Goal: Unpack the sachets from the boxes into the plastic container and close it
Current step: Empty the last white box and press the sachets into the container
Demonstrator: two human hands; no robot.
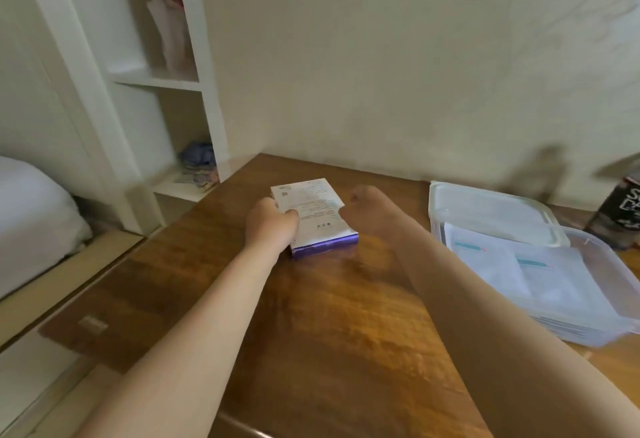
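Both hands on box [313, 218] at desk [332, 316] centre: left hand [272, 221] clamped on it, right hand [369, 211] grip unclear. At 3 o'clock, open container [588, 299] holds sachets [502, 264], lid [491, 214] tilted on its rim.

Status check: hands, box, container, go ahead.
Left hand gripping box on table. Right hand at its right edge, grip unclear. Container open, sachets inside. Nothing blocking.

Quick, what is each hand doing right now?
Left hand: closed on the left side of the box.
Right hand: at the box's right edge; grip cannot be told.
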